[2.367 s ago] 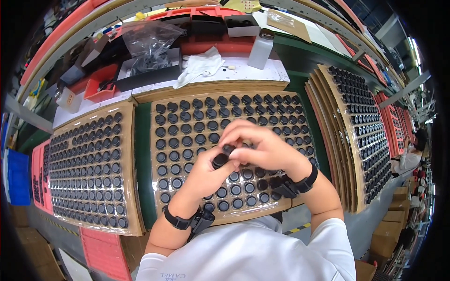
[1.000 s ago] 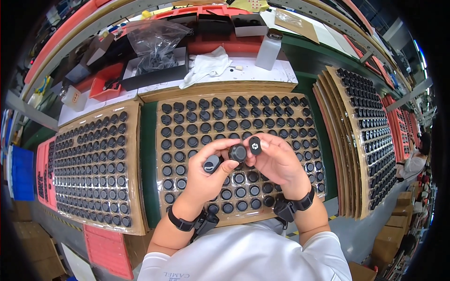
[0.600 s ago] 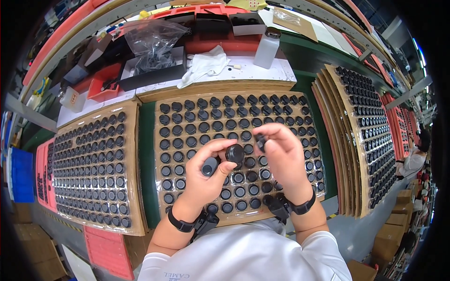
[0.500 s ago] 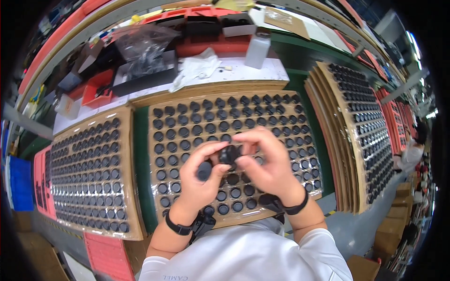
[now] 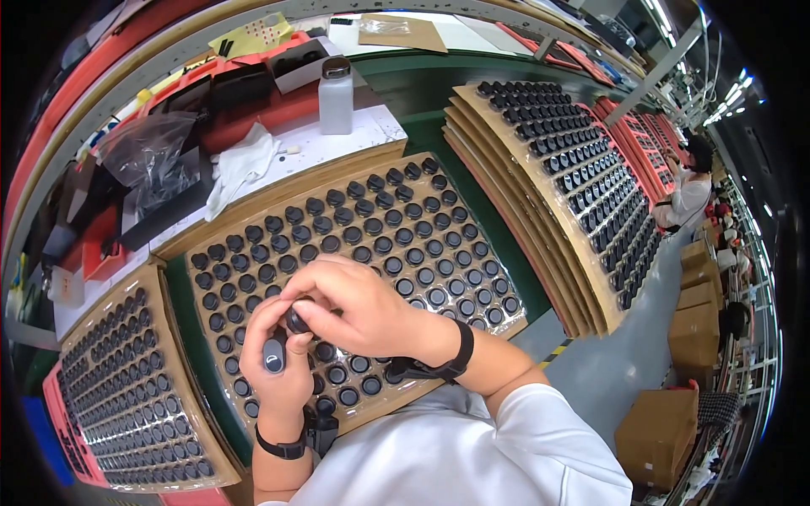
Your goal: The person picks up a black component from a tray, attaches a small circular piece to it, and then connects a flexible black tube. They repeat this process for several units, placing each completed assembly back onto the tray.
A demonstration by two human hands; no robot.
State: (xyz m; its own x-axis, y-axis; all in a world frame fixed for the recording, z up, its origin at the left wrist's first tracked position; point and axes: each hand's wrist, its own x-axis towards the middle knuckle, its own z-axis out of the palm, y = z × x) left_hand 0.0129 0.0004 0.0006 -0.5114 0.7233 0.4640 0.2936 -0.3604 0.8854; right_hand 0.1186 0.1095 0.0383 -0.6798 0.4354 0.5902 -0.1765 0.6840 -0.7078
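Note:
My left hand (image 5: 283, 375) is closed, with a dark rounded piece (image 5: 274, 356) bearing a pale mark tucked against its palm. Between its fingertips and those of my right hand (image 5: 359, 308) is a small black round part (image 5: 298, 318). My right thumb and fingers pinch that part from above and partly hide it. Both hands are over a brown board (image 5: 515, 325) under clear plastic, filled with rows of similar black round parts (image 5: 371, 226).
To the left lies another filled board (image 5: 126, 371). A leaning stack of boards (image 5: 506, 202) stands at the right. Behind are a white bottle (image 5: 336, 101), a white cloth (image 5: 245, 164) and a clear plastic bag (image 5: 148, 160). A person (image 5: 688, 198) is far right; cardboard boxes (image 5: 658, 430) stand below.
The view has turned right, so the boards and bench appear farther left and tilted. My right hand has closed in over the black part at my left fingertips.

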